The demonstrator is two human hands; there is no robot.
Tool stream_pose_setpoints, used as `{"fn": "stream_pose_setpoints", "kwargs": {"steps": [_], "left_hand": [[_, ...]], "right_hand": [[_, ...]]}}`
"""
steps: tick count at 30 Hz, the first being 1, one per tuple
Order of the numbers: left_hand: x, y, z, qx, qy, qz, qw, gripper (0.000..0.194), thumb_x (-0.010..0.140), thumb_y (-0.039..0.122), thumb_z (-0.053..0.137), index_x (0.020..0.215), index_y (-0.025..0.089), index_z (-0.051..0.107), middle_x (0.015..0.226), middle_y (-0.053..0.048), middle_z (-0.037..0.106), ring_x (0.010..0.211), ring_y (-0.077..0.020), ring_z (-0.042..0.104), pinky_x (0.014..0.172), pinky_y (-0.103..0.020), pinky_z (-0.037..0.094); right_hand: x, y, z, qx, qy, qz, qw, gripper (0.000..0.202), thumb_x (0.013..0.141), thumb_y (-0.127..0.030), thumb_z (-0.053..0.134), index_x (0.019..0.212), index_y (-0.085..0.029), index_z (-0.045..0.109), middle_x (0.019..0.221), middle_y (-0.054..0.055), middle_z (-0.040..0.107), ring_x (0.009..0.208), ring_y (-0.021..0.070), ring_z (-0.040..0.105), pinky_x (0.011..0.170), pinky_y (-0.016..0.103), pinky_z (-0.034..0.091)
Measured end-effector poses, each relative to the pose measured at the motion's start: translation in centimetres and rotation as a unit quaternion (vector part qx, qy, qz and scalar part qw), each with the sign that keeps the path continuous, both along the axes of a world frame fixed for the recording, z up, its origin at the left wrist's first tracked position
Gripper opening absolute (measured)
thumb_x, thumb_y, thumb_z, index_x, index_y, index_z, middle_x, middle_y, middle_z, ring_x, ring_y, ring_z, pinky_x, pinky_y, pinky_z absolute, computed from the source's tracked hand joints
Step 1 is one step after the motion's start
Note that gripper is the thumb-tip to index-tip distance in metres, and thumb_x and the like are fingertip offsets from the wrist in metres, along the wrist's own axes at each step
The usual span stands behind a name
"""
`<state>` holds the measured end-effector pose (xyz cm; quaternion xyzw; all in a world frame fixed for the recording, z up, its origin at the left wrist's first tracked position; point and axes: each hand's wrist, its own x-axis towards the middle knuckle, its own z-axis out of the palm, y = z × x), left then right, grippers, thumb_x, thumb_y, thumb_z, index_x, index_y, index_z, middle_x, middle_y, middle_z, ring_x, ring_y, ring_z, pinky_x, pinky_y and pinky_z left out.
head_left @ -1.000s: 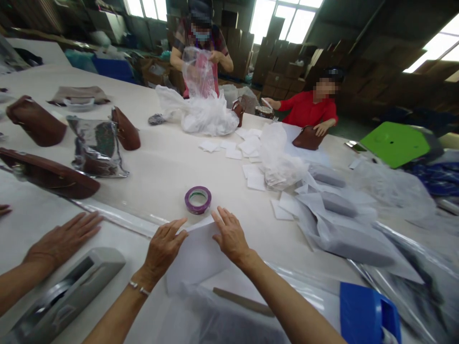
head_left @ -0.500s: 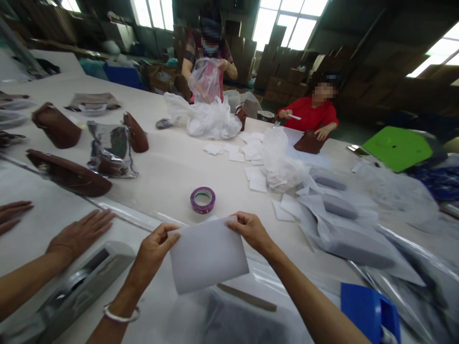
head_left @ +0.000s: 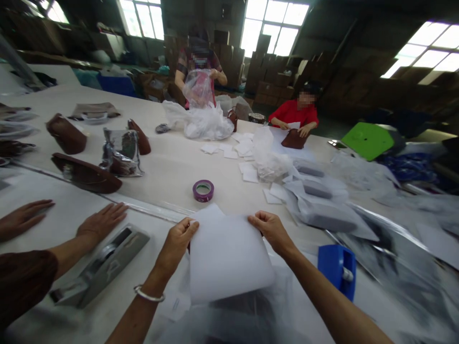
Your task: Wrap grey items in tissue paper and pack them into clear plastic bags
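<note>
Our left hand [head_left: 177, 241] and right hand [head_left: 270, 229] pinch the white sheet [head_left: 227, 258] upright by its top corners, wide side across; purple tape [head_left: 203, 190] lies beyond it.

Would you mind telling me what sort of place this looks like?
Probably a factory packing room. Stacked cardboard boxes line the back wall, brown leather bags and plastic wrap lie along the long table, and several people work around it.

The sheet [head_left: 229, 260] near the middle is plain white. Beyond it the tape roll [head_left: 203, 190] is purple with a pale green core. The dispenser [head_left: 337, 270] at right is blue, the one [head_left: 103, 265] at left grey. Far left, the bags [head_left: 86, 173] are dark brown, the table [head_left: 172, 165] cream. The far-right board [head_left: 367, 140] is bright green.
</note>
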<state>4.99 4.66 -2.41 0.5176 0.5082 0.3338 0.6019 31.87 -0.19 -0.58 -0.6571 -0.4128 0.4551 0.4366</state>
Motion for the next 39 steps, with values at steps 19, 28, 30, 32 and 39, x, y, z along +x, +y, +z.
{"fn": "stream_pose_setpoints", "kwargs": {"steps": [19,28,30,32,39], "left_hand": [[3.9,-7.6,-8.3,0.174,0.414,-0.207,0.869,0.020,0.094,0.037,0.044,0.081,0.024,0.050,0.070,0.002,0.064,0.067,-0.0187,0.063,0.062,-0.027,0.036],[4.0,-7.3,-9.3,0.172,0.429,-0.192,0.866,0.022,0.096,0.038,0.044,0.079,0.025,0.048,0.066,0.004,0.062,0.062,-0.0175,0.064,0.057,-0.026,0.040],[3.8,-7.3,-9.6,0.225,0.418,-0.165,0.865,0.019,0.096,0.039,0.045,0.087,0.024,0.051,0.073,0.002,0.065,0.064,-0.0175,0.065,0.057,-0.026,0.043],[3.7,-7.5,-9.6,0.340,0.400,-0.124,0.842,0.024,0.097,0.040,0.044,0.105,0.020,0.055,0.092,-0.005,0.069,0.078,-0.0208,0.068,0.067,-0.030,0.049],[4.8,-9.8,-7.3,0.562,0.338,-0.183,0.732,0.041,0.092,0.021,0.056,0.132,0.014,0.053,0.135,-0.015,0.059,0.131,-0.0286,0.048,0.112,-0.043,0.035]], "right_hand": [[2.5,-15.8,-9.6,-0.079,-0.284,-0.044,0.955,0.032,0.093,-0.041,0.045,0.068,-0.023,0.054,0.066,-0.001,0.060,0.064,0.0184,0.056,0.063,0.028,0.038],[3.2,-14.6,-10.4,-0.086,-0.261,-0.045,0.960,0.035,0.093,-0.045,0.048,0.068,-0.023,0.056,0.067,0.000,0.062,0.065,0.0187,0.058,0.064,0.030,0.042],[3.5,-14.7,-10.7,-0.093,-0.267,-0.047,0.958,0.031,0.093,-0.045,0.050,0.072,-0.023,0.059,0.070,0.001,0.064,0.066,0.0191,0.060,0.064,0.030,0.045],[3.6,-14.9,-10.7,-0.066,-0.299,-0.064,0.950,0.024,0.091,-0.043,0.054,0.088,-0.022,0.064,0.081,0.004,0.068,0.073,0.0210,0.063,0.068,0.032,0.050],[0.2,-16.1,-7.8,0.180,-0.446,0.088,0.872,0.050,0.090,-0.019,0.058,0.137,-0.027,0.048,0.136,0.008,0.059,0.133,0.0282,0.047,0.112,0.052,0.036]]}}
